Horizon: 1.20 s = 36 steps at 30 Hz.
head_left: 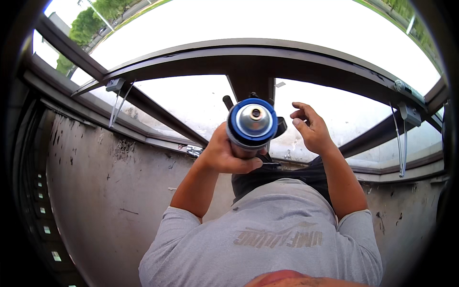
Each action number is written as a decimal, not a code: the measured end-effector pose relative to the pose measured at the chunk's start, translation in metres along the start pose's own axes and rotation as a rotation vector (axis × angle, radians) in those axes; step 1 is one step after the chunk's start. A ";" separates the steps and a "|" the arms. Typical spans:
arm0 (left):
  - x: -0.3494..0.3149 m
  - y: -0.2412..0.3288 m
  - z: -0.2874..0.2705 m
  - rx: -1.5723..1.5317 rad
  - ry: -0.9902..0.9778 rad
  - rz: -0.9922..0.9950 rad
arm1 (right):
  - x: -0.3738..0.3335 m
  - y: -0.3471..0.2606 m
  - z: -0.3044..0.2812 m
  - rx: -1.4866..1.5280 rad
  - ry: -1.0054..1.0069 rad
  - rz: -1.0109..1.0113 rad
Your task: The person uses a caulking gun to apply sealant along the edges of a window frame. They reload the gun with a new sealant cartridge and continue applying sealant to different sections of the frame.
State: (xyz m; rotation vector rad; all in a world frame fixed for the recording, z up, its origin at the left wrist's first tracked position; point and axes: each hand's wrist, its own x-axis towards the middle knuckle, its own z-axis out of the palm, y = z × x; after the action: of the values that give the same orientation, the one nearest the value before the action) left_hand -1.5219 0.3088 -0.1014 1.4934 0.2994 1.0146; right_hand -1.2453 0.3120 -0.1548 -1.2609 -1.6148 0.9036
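My left hand (224, 154) wraps round a cylindrical tool (255, 119) in front of my waist, thumb across its near side. This tool looks like a caulking gun. Its end points up at the camera: a silver stepped cone with a small central hole, ringed by a blue collar. Dark parts stick out beyond it on both sides, and most of its body is hidden below the collar. To the right, my right hand (313, 130) is raised apart from the tool, holding nothing, its fingers loosely bent and spread.
A dark window frame (258, 50) curves across ahead. Grey brackets with thin metal arms hang at its left (114, 85) and right (409, 115). A silvery cylinder (409, 89) lies on the right rail. Small whitish tubes (194, 150) lie by the stained concrete surface (105, 182).
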 end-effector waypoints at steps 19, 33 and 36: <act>0.060 0.009 0.035 0.257 0.161 0.304 | -0.044 0.110 0.066 0.569 -0.646 0.994; 0.053 0.020 0.041 0.397 0.320 0.340 | -0.044 0.096 0.069 0.490 -0.557 1.039; 0.054 0.017 0.039 0.376 0.289 0.391 | -0.047 0.082 0.074 0.415 -0.459 0.988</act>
State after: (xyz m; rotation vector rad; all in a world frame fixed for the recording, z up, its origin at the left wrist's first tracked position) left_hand -1.4685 0.3161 -0.0586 1.7846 0.4315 1.5587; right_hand -1.2819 0.2826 -0.2651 -1.6107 -0.9429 2.1317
